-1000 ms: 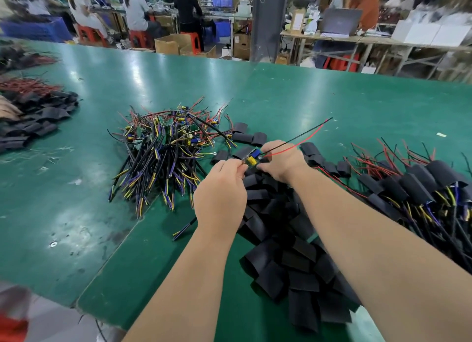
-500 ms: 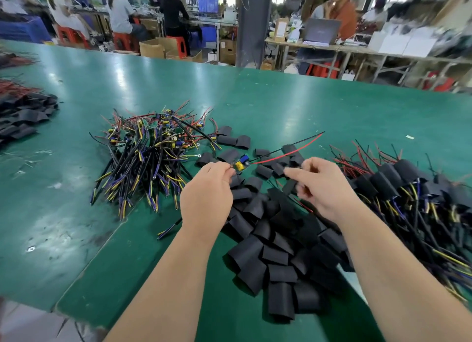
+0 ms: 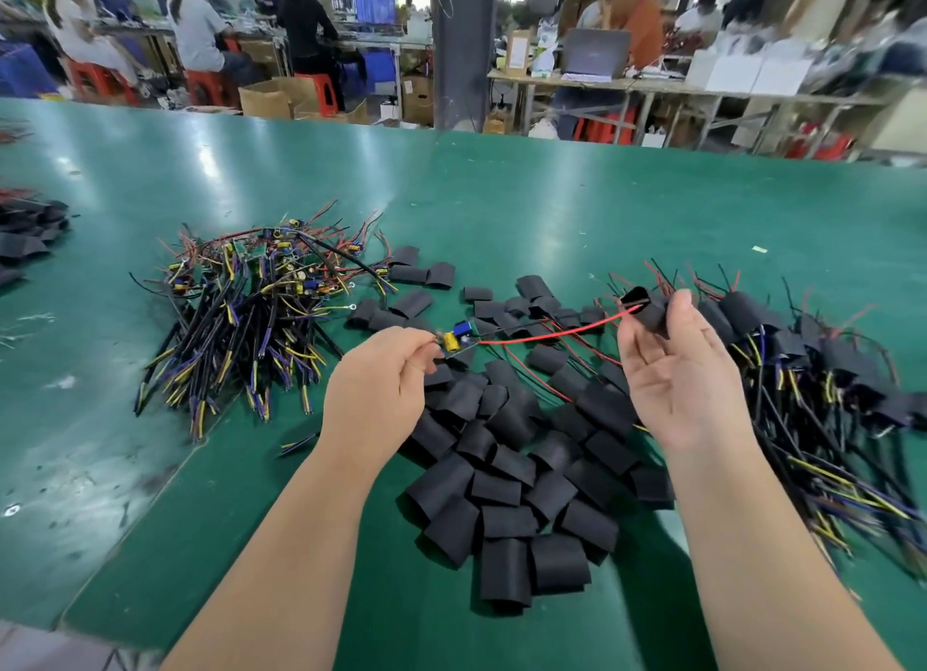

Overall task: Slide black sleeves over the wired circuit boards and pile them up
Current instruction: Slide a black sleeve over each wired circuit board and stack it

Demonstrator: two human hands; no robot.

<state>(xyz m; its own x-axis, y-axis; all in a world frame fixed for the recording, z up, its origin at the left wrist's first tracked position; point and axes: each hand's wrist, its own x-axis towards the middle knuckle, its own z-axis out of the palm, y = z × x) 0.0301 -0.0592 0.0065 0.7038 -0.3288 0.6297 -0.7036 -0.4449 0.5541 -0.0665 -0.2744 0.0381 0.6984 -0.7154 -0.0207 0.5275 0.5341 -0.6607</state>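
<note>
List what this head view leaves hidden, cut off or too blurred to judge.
- Sleeved pile: runs off the right edge and is motion-blurred; no count possible.
- Circuit board: its near end is hidden by the left hand.
- Red wire: whether its tip has entered the black sleeve in the right hand is too small to tell.

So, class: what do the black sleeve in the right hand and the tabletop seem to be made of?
Black sleeve: thin, matte, flexible tubing, probably plastic or rubber; its open mouth holds shape, and loose ones lie flattened. Tabletop: smooth green sheet, perhaps vinyl or rubber matting; it shows glossy light streaks and scuffs.
</note>
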